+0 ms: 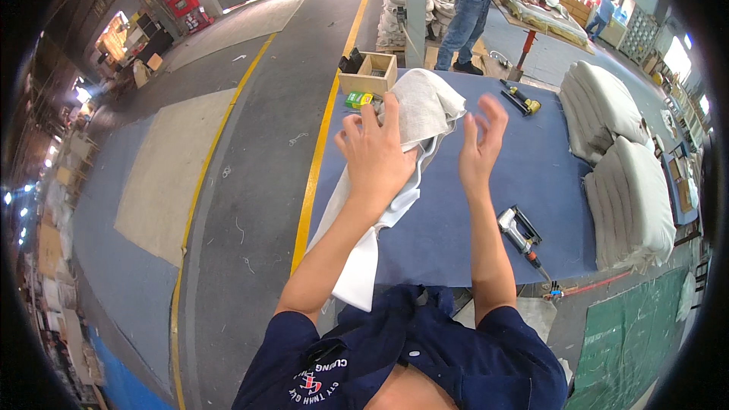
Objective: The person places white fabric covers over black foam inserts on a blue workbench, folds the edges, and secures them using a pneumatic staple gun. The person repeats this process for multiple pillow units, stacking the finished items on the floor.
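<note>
A piece of beige fabric [427, 106] with a pale blue-grey edge runs along the left side of the blue-topped table [437, 235]. It is bunched up at its far end, and a white strip [358, 277] hangs from its near end toward my body. My left hand [377, 153] grips the fabric, its fingers spaced over it and its thumb by the blue-grey edge. To the right of the fabric my right hand [483, 144] is raised, blurred at the fingertips. It is open, with nothing in it and apart from the fabric.
A pneumatic stapler [519, 234] on a hose lies at the table's right, another staple gun [522, 99] farther back. A wooden box [373, 72] and a green-yellow packet [358, 100] sit at the far left corner. Stacked cushions [629, 201] line the right edge. Another person [467, 19] works beyond.
</note>
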### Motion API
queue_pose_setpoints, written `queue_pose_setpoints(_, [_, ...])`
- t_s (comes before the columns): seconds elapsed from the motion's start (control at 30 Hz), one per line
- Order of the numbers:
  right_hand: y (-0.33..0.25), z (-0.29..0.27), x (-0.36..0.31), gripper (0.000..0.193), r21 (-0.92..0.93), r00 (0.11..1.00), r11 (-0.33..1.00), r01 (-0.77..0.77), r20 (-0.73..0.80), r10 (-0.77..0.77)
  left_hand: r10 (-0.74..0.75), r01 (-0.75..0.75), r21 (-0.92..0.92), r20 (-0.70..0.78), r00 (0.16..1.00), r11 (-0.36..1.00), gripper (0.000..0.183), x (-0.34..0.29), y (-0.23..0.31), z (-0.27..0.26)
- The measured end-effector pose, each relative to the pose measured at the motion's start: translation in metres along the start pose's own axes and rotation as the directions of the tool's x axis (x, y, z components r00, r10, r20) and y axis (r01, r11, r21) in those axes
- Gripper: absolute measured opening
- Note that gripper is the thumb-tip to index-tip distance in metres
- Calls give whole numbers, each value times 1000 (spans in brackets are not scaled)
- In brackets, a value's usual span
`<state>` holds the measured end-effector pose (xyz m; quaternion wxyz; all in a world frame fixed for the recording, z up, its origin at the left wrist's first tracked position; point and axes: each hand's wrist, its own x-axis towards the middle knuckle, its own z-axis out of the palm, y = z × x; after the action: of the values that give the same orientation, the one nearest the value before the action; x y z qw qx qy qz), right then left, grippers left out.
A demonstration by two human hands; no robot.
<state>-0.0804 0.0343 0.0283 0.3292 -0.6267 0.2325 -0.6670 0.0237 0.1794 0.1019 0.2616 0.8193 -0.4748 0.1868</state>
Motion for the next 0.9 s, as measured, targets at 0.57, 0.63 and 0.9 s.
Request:
queue_pose_setpoints(0.57, [-60,51,61,32,-463,932,841,281,-78,-355,-13,-11,-316,-76,997,949,36,-15,-81,12])
queue_pose_setpoints(0.63, [-71,52,14,25,-92,989,993,-71,124,82,-131,118,-365,-11,991,924,47,-8,-87,8])
queue_pose_setpoints(0.9, [-57,56,-16,17,272,967,928,-253,79,240,-136,111,-575,-1,991,811,61,-6,-64,20])
